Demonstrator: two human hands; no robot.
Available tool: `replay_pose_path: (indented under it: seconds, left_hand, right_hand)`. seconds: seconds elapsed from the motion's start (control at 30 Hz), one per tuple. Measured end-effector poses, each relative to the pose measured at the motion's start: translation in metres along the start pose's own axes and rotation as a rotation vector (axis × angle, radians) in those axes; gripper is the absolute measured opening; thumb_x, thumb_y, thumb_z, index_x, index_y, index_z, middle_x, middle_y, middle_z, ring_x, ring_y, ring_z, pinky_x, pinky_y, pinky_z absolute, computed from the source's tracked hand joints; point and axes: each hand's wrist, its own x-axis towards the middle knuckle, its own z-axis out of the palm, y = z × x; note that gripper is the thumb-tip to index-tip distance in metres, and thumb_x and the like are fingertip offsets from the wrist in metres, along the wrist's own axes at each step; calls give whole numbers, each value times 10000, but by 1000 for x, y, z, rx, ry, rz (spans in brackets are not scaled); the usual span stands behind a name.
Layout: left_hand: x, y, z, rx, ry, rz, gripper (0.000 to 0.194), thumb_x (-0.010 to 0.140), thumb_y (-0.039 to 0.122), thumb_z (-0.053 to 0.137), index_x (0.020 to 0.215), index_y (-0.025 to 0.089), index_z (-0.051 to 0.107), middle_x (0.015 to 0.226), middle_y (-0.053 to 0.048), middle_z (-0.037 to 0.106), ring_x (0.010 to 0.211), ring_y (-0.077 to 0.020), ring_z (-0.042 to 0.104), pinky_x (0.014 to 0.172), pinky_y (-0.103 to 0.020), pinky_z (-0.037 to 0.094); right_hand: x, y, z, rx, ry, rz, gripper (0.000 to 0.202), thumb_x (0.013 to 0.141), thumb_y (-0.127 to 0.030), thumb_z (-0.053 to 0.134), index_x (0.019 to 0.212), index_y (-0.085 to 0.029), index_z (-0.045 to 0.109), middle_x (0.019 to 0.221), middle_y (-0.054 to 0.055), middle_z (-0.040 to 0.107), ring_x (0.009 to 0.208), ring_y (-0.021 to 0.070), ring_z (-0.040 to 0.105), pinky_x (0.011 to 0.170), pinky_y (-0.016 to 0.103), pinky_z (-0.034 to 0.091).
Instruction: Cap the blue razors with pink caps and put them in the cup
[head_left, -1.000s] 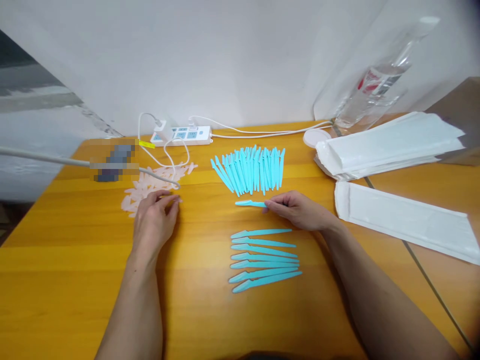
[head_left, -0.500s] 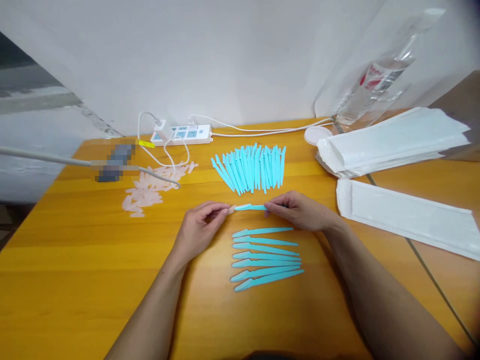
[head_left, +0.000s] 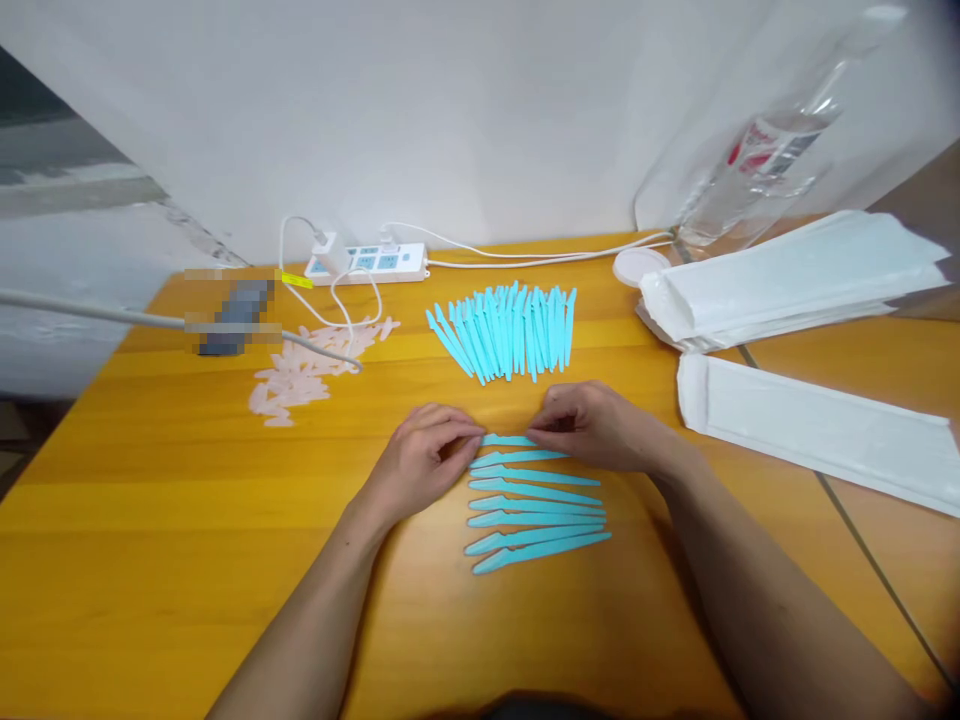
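your left hand (head_left: 431,455) and right hand (head_left: 589,430), each with a pinching grip, hold a slim turquoise plastic stick (head_left: 506,440) just beyond a row of matching sticks (head_left: 536,507) on the orange wooden worktop (head_left: 187,540).

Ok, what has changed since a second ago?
The left hand moved right, from beside the pink pieces to pinch the left end of the blue stick; the pink piece it carried can't be seen now. The right hand kept its hold and brought the stick nearer the row of seven. Row and upper bunch stayed put.
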Motion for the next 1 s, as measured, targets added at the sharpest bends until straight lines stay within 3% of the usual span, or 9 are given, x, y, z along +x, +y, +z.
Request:
replay_pose_path:
  seconds: [0.17,0.37,0.47,0.6,0.67,0.77,0.87,1.0]
  left_hand:
    - [-2,-3,-3,42,1,-4,221,927,210,592,1099,235,728,1065,-76,707,974,-193,643,870,-346,484]
    - [-3,4,-5,91,-128,51,234,921,233,602,1117,268,725,1117,-56,713,1027,-208,629,935,-391,450]
    - [-2,3,-7,29,-117,48,232,942,225,571,1115,254,722,1081,-62,732,1003,-197,645,925,-376,466]
    - [-1,-6,-12,4,82,-28,233,936,241,582,1124,226,718,1086,-77,724,1013,-192,652,922,-346,489]
    - [-1,-15,-19,55,229,-86,214,924,255,596,1084,213,733,1056,-75,720,1001,-190,655,921,-335,494]
    - [-4,-33,-35,155,457,-170,194,909,274,607,1015,193,747,996,-64,725,958,-182,661,899,-317,498]
    - [-9,-49,-49,211,631,-274,210,897,302,615,994,177,753,944,-55,729,863,-164,658,788,-280,499]
    - [-12,-59,-53,199,664,-312,234,888,321,619,998,169,759,915,-52,729,814,-155,654,702,-256,471]
  right_hand:
    - [0,2,-1,0,7,1,331,901,-398,565,698,-180,709,646,8,609,589,122,499,573,261,321]
    - [0,1,-2,-14,-1,0,366,915,-407,544,669,-177,689,633,-2,602,561,109,477,538,248,313]
    - [1,4,0,6,145,63,408,924,-421,524,629,-171,654,591,-9,579,537,108,468,523,245,319]
    - [7,23,-1,-105,707,313,329,879,-442,569,795,-163,721,703,35,668,613,152,566,606,268,409]
    - [12,36,-6,-154,813,453,351,852,-455,587,949,-155,743,781,68,707,681,190,621,679,299,455]
    - [23,50,-17,-196,721,632,438,809,-474,612,1065,-141,738,867,110,737,798,249,671,785,349,487]
    - [35,55,-27,-208,622,696,419,787,-473,614,1001,-141,755,943,133,750,882,276,686,825,353,491]
    - [47,56,-35,-177,578,750,285,725,-420,651,816,-170,754,822,99,752,800,257,691,731,321,499]
